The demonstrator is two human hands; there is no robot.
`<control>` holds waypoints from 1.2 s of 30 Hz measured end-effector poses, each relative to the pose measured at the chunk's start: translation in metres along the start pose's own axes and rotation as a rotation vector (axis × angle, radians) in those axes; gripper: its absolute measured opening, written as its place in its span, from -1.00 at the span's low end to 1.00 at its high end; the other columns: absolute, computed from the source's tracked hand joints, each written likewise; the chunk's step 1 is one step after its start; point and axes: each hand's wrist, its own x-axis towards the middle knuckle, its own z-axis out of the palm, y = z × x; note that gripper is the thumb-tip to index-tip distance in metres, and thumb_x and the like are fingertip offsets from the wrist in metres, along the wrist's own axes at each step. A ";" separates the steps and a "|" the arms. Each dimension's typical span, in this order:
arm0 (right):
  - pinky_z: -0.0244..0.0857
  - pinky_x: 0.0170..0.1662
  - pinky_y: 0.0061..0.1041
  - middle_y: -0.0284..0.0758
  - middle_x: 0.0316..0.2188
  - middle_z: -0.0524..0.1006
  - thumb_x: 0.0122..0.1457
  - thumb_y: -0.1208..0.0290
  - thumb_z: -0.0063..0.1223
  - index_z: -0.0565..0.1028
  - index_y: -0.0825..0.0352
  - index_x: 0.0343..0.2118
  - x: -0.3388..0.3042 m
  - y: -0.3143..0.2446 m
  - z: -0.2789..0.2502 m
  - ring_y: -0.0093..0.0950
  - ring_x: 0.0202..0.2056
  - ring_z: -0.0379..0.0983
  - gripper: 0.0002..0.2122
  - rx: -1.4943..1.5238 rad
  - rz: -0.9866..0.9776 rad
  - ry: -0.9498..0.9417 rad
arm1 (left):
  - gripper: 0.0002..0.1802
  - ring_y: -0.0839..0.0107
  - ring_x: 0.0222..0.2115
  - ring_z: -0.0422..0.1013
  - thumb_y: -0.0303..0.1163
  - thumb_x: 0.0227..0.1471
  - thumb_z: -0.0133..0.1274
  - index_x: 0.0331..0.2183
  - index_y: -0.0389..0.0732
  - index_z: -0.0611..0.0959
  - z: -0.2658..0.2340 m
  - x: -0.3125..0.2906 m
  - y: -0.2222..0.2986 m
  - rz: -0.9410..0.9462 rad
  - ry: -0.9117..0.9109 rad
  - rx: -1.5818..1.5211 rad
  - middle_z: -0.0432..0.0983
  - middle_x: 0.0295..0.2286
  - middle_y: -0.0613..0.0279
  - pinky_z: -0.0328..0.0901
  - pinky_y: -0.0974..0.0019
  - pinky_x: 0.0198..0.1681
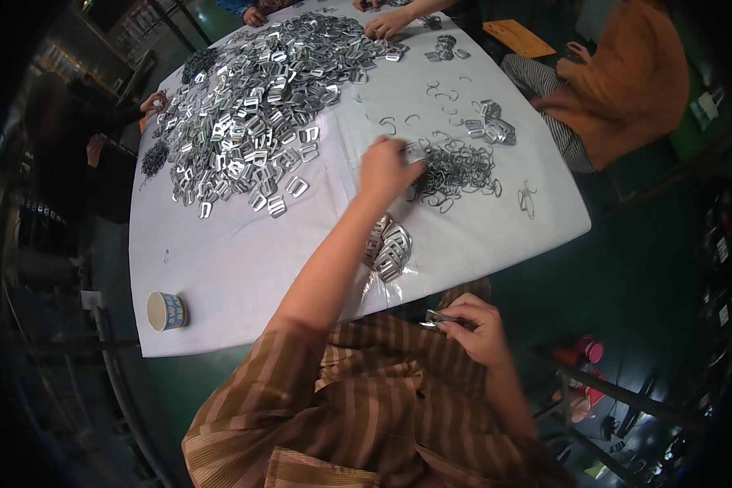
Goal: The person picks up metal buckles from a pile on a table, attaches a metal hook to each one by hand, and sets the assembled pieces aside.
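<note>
My left hand (389, 171) reaches over the table, at the left edge of a pile of thin bent wire clips (455, 172). Its fingers point down and are blurred, so whether they grip anything does not show. Low in front of my lap, my right hand (476, 325) is closed on a shiny metal buckle (437, 319), pinched between thumb and fingers. Below my left wrist, a stack of flat metal buckles (394, 250) lies near the table's front edge.
A large heap of loose buckles (256, 114) spreads over the far left of the white table (236, 268). Smaller buckle clusters (492, 126) lie on the right. A paper cup (167, 311) stands near the left front corner. Other people's hands (390, 23) work around the table.
</note>
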 end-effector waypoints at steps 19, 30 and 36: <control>0.25 -0.53 -0.70 -0.30 -0.50 0.44 -0.09 0.73 0.13 0.51 0.51 -0.42 0.010 0.010 0.011 -0.61 -0.58 0.39 -0.87 0.042 -0.041 -0.019 | -0.46 0.13 -0.30 0.39 0.00 -0.29 0.26 -0.34 -0.25 0.62 -0.098 -0.053 -0.114 -0.318 0.191 0.547 0.46 -0.31 -0.01 0.30 0.21 -0.23; 0.27 -0.48 -0.69 -0.30 -0.52 0.45 -0.12 0.73 0.14 0.52 0.51 -0.43 0.010 0.010 0.013 -0.59 -0.53 0.40 -0.87 -0.076 -0.036 -0.011 | -0.57 0.14 -0.40 0.44 -0.14 -0.25 0.25 -0.38 -0.27 0.60 -0.121 -0.091 -0.096 -0.088 -0.070 0.275 0.46 -0.44 0.09 0.32 0.20 -0.36; 0.26 -0.49 -0.68 -0.30 -0.52 0.44 -0.12 0.74 0.14 0.51 0.51 -0.43 0.010 0.004 0.012 -0.59 -0.53 0.39 -0.87 -0.046 -0.022 -0.018 | -0.52 0.14 -0.39 0.40 -0.18 -0.31 0.29 -0.37 -0.31 0.56 -0.125 -0.107 -0.100 -0.357 0.210 0.374 0.44 -0.41 0.07 0.32 0.18 -0.30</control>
